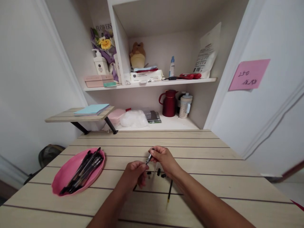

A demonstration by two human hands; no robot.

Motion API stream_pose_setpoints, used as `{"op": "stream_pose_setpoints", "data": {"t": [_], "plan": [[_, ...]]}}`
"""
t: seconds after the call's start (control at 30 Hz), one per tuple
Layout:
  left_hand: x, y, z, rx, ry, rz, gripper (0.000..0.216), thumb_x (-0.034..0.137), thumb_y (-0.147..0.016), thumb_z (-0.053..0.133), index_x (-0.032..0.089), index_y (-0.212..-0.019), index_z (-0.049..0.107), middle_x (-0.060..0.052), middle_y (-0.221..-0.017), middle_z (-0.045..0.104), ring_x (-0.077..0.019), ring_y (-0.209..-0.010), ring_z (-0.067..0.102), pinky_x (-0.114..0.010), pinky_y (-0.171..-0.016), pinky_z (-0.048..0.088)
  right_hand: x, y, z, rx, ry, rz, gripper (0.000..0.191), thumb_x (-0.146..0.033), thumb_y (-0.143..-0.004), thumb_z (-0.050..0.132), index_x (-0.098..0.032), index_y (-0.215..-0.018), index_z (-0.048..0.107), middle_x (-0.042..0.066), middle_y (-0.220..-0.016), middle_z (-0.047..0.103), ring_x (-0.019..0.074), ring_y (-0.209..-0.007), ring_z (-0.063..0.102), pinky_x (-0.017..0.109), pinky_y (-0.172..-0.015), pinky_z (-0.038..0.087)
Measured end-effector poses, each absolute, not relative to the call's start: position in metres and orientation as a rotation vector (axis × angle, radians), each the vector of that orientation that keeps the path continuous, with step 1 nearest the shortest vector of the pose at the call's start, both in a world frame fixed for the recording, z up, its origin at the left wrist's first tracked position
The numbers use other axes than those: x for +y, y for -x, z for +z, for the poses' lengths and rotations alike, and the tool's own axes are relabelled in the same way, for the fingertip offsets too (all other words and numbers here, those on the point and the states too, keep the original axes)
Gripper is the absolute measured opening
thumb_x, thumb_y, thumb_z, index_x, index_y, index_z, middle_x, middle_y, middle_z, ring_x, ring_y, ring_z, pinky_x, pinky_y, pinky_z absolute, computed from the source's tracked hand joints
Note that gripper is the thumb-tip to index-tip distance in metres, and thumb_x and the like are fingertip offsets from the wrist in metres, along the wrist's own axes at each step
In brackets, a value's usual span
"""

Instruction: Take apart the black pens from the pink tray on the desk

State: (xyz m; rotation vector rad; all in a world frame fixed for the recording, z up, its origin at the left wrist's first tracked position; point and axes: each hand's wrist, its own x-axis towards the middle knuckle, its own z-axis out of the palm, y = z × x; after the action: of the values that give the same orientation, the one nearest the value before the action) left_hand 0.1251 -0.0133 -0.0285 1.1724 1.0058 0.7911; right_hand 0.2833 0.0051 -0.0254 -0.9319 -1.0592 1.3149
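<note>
Between both hands is a short black-and-silver pen part (148, 158), held at a slant above the table. My right hand (166, 160) pinches its upper end between thumb and fingertips. At its lower end, my left hand (136, 173) is closed with thumb and finger on it. Beneath the hands lie small black pen pieces (158, 172), some partly hidden by the fingers. A thin ink refill (169, 193) with a yellowish section rests by my right wrist. To the left, a pink tray (55, 185) holds several black pens (83, 171).
A small raised stand (64, 115) with blue paper (92, 109) is at the back left. Behind the slatted table (201, 152), shelves carry a red jug (169, 103), a cup (185, 106), a plastic bag (134, 118) and bottles. A pink note (249, 74) is on the right wall.
</note>
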Motion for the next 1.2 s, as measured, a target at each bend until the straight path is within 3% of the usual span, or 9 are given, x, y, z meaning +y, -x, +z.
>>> {"op": "stream_pose_setpoints", "data": {"t": [0.17,0.37,0.53,0.6,0.73,0.9,1.0,1.1,1.2], "plan": [[-0.015,-0.128,-0.03,0.844,-1.023,0.762,0.028,0.039,-0.069,0.057,0.013,-0.078,0.054,0.006,-0.05,0.047,0.0,-0.028,0.029,-0.014,-0.029,0.018,0.003,-0.281,-0.025,-0.989,0.836,1.435,0.031,-0.038,-0.062,0.065,-0.015,-0.08,0.058,0.001,-0.067,0.06,0.0084,-0.055,0.052,0.021,-0.052,0.039],[-0.013,-0.134,-0.034,0.933,-1.08,0.806,0.025,0.038,-0.068,0.058,0.015,-0.076,0.05,0.007,-0.047,0.049,-0.0018,-0.027,0.033,-0.013,-0.027,0.017,0.002,-0.278,-0.028,-1.039,0.936,1.426,0.032,-0.037,-0.054,0.071,-0.015,-0.057,0.048,-0.003,-0.046,0.053,0.0073,-0.041,0.047,0.02,-0.044,0.035],[-0.019,-0.126,-0.025,0.668,-0.858,0.705,0.024,0.036,-0.074,0.053,0.015,-0.083,0.053,0.009,-0.044,0.041,0.0019,-0.026,0.015,-0.013,-0.028,0.01,-0.002,-0.278,-0.023,-1.001,0.654,1.557,0.03,-0.036,-0.058,0.069,-0.015,-0.076,0.056,-0.001,-0.059,0.059,0.0107,-0.051,0.054,0.026,-0.056,0.043],[-0.019,-0.128,-0.027,0.712,-0.928,0.789,0.022,0.037,-0.074,0.053,0.015,-0.078,0.051,0.008,-0.046,0.045,0.0018,-0.025,0.018,-0.013,-0.027,0.012,-0.001,-0.277,-0.025,-0.969,0.67,1.552,0.032,-0.035,-0.058,0.07,-0.016,-0.079,0.056,-0.001,-0.063,0.059,0.0104,-0.054,0.054,0.026,-0.057,0.043],[-0.017,-0.136,-0.034,0.914,-1.088,0.876,0.026,0.039,-0.069,0.057,0.015,-0.076,0.05,0.006,-0.047,0.052,-0.0014,-0.025,0.03,-0.013,-0.025,0.015,0.0,-0.273,-0.031,-1.014,0.829,1.43,0.026,-0.035,-0.059,0.069,-0.014,-0.068,0.056,-0.002,-0.053,0.055,0.0087,-0.048,0.051,0.022,-0.051,0.04],[-0.021,-0.124,-0.026,0.635,-0.83,0.719,0.028,0.036,-0.075,0.052,0.013,-0.091,0.055,0.008,-0.047,0.044,0.0026,-0.025,0.017,-0.013,-0.026,0.011,0.002,-0.28,-0.028,-0.898,0.621,1.512,0.025,-0.031,-0.063,0.068,-0.015,-0.08,0.059,0.001,-0.065,0.059,0.0108,-0.058,0.055,0.026,-0.061,0.044],[-0.024,-0.118,-0.024,0.554,-0.803,0.67,0.027,0.033,-0.077,0.051,0.014,-0.096,0.056,0.007,-0.049,0.045,0.0024,-0.025,0.02,-0.014,-0.026,0.009,0.008,-0.292,-0.024,-0.786,0.585,1.491,0.026,-0.031,-0.062,0.068,-0.018,-0.082,0.058,0.002,-0.072,0.06,0.0132,-0.068,0.057,0.028,-0.067,0.046],[-0.025,-0.121,-0.028,0.582,-0.839,0.678,0.027,0.033,-0.078,0.05,0.015,-0.099,0.054,0.005,-0.051,0.049,0.0017,-0.025,0.023,-0.014,-0.027,0.01,0.016,-0.307,-0.024,-0.825,0.735,1.359,0.027,-0.035,-0.066,0.062,-0.02,-0.088,0.055,0.002,-0.074,0.059,0.015,-0.07,0.059,0.029,-0.065,0.046],[-0.023,-0.125,-0.035,0.63,-0.863,0.742,0.026,0.033,-0.077,0.051,0.017,-0.098,0.052,0.005,-0.055,0.05,0.0009,-0.027,0.027,-0.015,-0.028,0.013,0.022,-0.321,-0.027,-1.231,1.267,1.077,0.024,-0.035,-0.073,0.05,-0.017,-0.089,0.055,0.002,-0.065,0.058,0.0139,-0.059,0.057,0.027,-0.057,0.043]]}}
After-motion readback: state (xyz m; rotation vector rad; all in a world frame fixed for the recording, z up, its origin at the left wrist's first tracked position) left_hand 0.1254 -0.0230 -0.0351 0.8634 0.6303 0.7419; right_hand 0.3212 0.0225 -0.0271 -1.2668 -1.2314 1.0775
